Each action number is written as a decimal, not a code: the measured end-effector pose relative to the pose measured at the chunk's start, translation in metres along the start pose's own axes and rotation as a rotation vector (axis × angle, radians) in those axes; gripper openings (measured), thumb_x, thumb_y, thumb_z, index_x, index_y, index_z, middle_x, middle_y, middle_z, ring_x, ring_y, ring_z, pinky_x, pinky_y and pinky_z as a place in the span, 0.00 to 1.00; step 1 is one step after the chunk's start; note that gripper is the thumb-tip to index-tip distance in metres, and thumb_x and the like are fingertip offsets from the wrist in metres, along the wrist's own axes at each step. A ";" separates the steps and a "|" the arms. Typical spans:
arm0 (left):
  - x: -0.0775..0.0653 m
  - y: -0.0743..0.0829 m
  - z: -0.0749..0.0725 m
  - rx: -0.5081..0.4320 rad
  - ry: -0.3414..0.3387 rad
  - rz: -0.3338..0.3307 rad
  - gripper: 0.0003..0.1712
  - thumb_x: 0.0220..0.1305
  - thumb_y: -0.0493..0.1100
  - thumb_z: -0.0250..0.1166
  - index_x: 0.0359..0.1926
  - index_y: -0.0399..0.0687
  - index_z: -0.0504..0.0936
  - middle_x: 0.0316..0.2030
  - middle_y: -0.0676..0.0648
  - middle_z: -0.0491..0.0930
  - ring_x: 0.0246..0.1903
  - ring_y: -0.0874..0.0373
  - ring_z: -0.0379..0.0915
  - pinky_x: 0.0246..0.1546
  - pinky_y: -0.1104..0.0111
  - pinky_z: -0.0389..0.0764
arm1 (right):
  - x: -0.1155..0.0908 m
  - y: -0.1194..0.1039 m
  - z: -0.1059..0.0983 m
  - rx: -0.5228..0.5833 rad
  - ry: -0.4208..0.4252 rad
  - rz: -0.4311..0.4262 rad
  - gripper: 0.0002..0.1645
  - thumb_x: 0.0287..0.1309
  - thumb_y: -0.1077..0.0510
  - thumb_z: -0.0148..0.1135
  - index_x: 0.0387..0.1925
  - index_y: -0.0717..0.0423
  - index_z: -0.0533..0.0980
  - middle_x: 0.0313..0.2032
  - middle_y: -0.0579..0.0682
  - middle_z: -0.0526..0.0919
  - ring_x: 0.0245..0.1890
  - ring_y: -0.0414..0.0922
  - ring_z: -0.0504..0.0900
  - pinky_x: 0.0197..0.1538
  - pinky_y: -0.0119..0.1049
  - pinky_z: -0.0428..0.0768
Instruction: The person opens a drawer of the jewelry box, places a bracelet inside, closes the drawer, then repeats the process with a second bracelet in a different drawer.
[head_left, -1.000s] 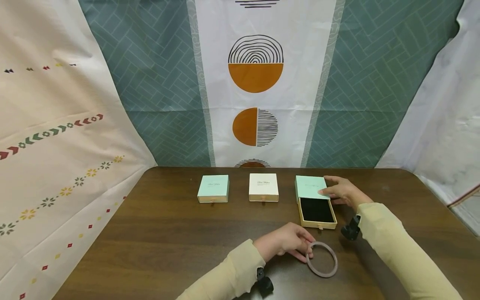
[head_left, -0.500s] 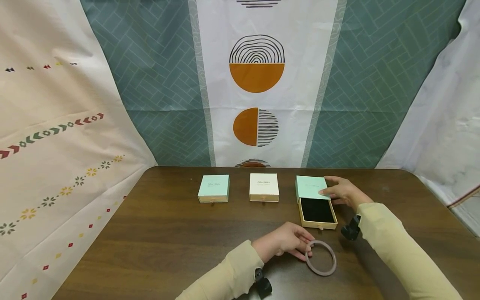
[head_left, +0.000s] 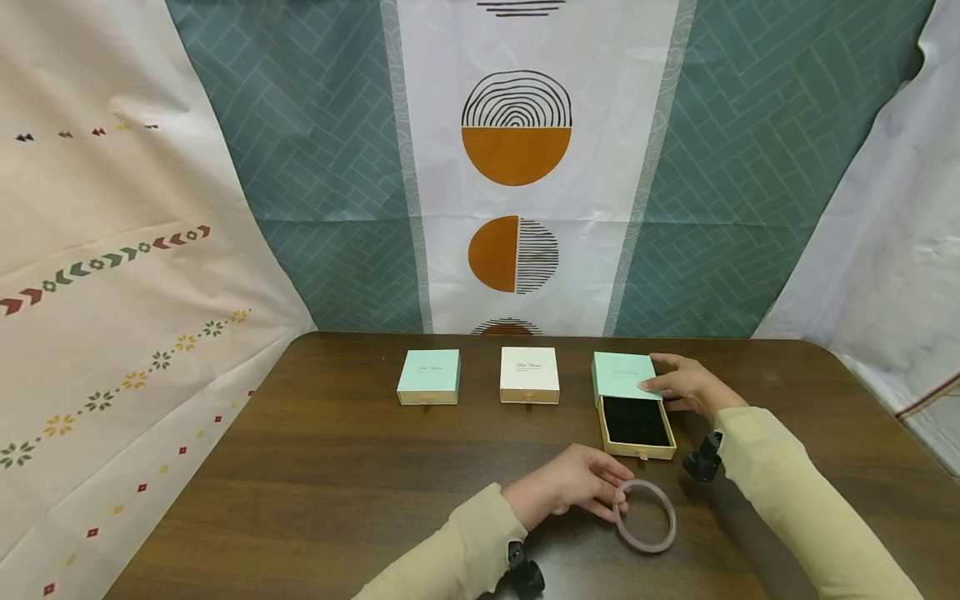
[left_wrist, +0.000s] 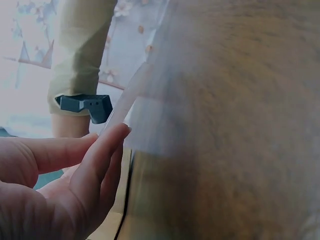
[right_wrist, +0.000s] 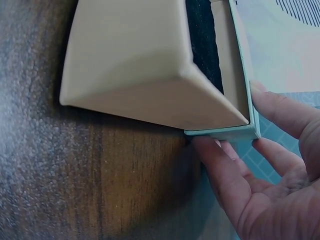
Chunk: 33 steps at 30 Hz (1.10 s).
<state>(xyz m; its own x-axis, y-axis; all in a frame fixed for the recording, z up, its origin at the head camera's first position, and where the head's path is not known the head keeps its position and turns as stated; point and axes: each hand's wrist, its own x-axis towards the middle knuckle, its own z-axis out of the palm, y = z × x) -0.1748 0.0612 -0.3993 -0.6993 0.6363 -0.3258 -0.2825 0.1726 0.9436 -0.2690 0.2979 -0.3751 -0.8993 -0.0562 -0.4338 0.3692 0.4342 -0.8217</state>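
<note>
My left hand (head_left: 581, 485) pinches a pale mauve bangle (head_left: 652, 547) by its left edge, between thumb and fingers. In the left wrist view the bangle (left_wrist: 125, 97) appears nearly edge-on, tilted at the fingertips. Farther back on the right, my right hand (head_left: 690, 385) grips the mint-green sleeve of a jewelry box (head_left: 622, 373), thumb on top and fingers at its right side. The box's gold drawer (head_left: 637, 452) is pulled out towards me, showing a black lining. In the right wrist view the fingers (right_wrist: 227, 175) touch the sleeve's side.
A closed mint-green box (head_left: 428, 372) and a closed white box (head_left: 528, 371) stand in a row left of the opened one, near the back edge of the brown wooden table (head_left: 337, 483). Patterned cloths (head_left: 337, 167) hang behind and beside the table.
Hardly anything differs. The head view has shifted slightly, while both hands keep their holds on the bangle and the box.
</note>
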 end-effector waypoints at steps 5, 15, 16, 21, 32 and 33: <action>0.000 0.001 -0.003 -0.018 0.003 0.011 0.15 0.58 0.21 0.59 0.47 0.27 0.80 0.33 0.41 0.81 0.37 0.44 0.83 0.35 0.58 0.85 | 0.000 0.001 0.000 0.003 -0.002 0.006 0.55 0.60 0.58 0.63 0.74 0.60 0.36 0.70 0.74 0.38 0.67 0.70 0.53 0.63 0.59 0.67; -0.001 0.010 -0.006 -0.057 0.055 0.032 0.16 0.58 0.21 0.59 0.48 0.28 0.80 0.33 0.43 0.79 0.38 0.44 0.83 0.36 0.57 0.85 | 0.001 0.001 0.000 -0.002 0.002 0.004 0.55 0.60 0.59 0.63 0.74 0.59 0.36 0.70 0.74 0.41 0.67 0.70 0.53 0.62 0.59 0.68; -0.001 0.012 -0.006 -0.059 0.061 0.033 0.16 0.58 0.21 0.59 0.48 0.28 0.80 0.32 0.44 0.78 0.38 0.44 0.83 0.36 0.57 0.85 | 0.000 0.000 0.000 -0.006 0.004 0.003 0.55 0.60 0.58 0.63 0.74 0.60 0.36 0.70 0.74 0.42 0.67 0.70 0.54 0.62 0.59 0.68; 0.001 0.019 -0.009 -0.060 0.071 0.041 0.16 0.59 0.23 0.59 0.49 0.30 0.80 0.31 0.47 0.77 0.39 0.46 0.84 0.37 0.59 0.84 | 0.000 -0.001 0.001 -0.024 0.007 -0.004 0.54 0.61 0.58 0.62 0.74 0.60 0.36 0.69 0.74 0.45 0.66 0.69 0.56 0.62 0.58 0.69; 0.002 0.031 -0.003 -0.070 0.099 0.065 0.16 0.60 0.24 0.60 0.49 0.32 0.80 0.39 0.38 0.80 0.39 0.45 0.83 0.37 0.59 0.84 | 0.000 0.000 -0.001 -0.046 0.009 0.001 0.55 0.60 0.57 0.63 0.74 0.61 0.36 0.69 0.75 0.46 0.66 0.70 0.56 0.62 0.58 0.69; 0.002 0.031 -0.003 -0.071 0.102 0.066 0.16 0.60 0.24 0.60 0.49 0.32 0.80 0.39 0.38 0.80 0.40 0.45 0.83 0.37 0.59 0.84 | 0.000 0.000 0.000 -0.044 0.008 0.001 0.55 0.60 0.57 0.63 0.74 0.61 0.36 0.69 0.75 0.46 0.66 0.70 0.56 0.62 0.58 0.69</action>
<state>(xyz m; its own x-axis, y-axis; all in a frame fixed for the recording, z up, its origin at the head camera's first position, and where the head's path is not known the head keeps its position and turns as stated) -0.1870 0.0652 -0.3705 -0.7801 0.5641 -0.2708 -0.2770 0.0767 0.9578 -0.2691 0.2980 -0.3749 -0.9008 -0.0480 -0.4316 0.3599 0.4736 -0.8038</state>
